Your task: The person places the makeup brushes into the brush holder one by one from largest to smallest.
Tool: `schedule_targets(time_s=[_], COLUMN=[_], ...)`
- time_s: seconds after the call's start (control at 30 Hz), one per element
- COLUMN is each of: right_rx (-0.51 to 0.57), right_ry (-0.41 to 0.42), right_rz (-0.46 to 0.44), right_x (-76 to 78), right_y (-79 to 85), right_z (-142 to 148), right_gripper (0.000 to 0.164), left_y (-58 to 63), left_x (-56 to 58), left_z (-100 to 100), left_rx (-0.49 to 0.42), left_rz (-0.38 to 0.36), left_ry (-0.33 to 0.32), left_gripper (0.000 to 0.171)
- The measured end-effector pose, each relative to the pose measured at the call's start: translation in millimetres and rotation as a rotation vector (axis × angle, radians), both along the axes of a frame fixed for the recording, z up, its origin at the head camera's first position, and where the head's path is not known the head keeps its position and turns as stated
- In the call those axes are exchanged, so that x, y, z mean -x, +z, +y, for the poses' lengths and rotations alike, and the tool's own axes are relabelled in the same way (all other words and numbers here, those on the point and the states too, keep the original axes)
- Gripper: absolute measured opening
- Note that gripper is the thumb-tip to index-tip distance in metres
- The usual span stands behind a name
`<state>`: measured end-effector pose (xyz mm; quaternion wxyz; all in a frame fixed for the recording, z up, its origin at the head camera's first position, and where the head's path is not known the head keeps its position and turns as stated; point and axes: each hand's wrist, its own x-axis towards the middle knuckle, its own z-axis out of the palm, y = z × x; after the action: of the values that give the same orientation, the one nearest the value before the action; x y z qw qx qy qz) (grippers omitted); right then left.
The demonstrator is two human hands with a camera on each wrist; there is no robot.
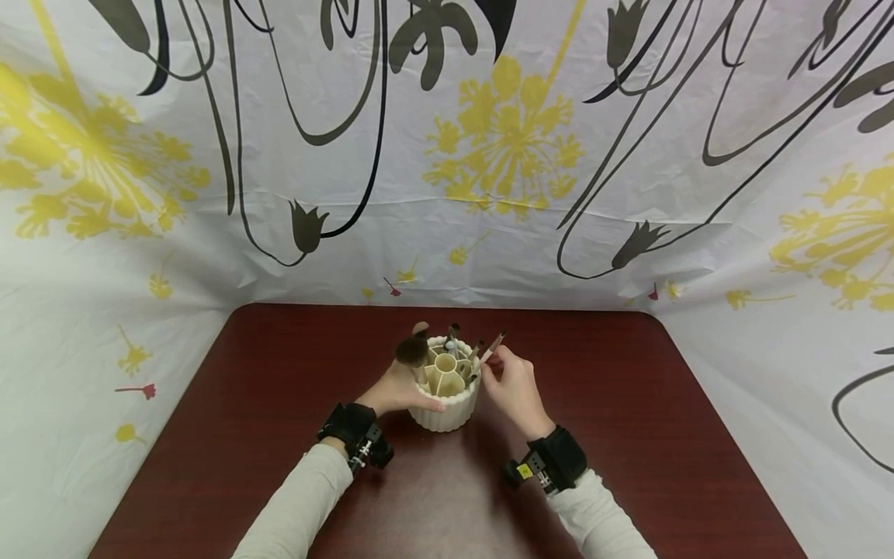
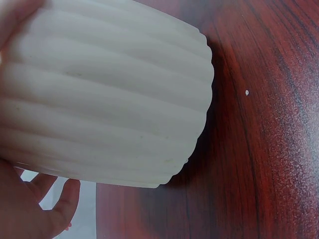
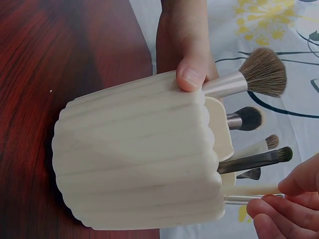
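A cream, ribbed makeup brush holder (image 1: 441, 419) stands upright on the table, divided inside around a round central tube. My left hand (image 1: 400, 390) grips its left side, the thumb lying along the front near the rim. At the right rim, my right hand (image 1: 515, 390) pinches a slim makeup brush (image 1: 493, 346), which leans out to the right; its pale handle (image 3: 256, 189) shows between the rim and my fingertips in the right wrist view. Several other brushes stand in the holder, including a large fluffy brush (image 3: 264, 74) beside my left thumb and a dark-handled brush (image 3: 254, 160).
The dark red-brown wooden table (image 1: 314, 349) extends around the holder on all sides. Behind it hangs a white cloth (image 1: 391, 233) with yellow flowers and grey curling stems, which also falls along both sides.
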<state>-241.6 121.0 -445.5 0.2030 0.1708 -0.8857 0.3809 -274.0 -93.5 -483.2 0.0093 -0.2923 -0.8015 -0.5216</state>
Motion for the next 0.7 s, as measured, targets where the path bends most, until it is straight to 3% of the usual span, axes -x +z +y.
schedule_targets(time_s=[0.2,0.7], right_rx=[-0.011,0.01], right_ry=[0.011,0.016], right_rz=[-0.008,-0.035], right_x=[-0.1,-1.8], right_y=[-2.9,-4.8], right_z=[0.4,0.7], right_gripper=[0.009,0.012], left_y=[13.4,11.8], left_x=[-6.3,-9.4], left_z=[-0.5,-0.4], left_rx=[0.022,0.025], left_rz=[-0.044,-0.058], left_ry=[-0.02,0.009], left_gripper=[0.129,0.129])
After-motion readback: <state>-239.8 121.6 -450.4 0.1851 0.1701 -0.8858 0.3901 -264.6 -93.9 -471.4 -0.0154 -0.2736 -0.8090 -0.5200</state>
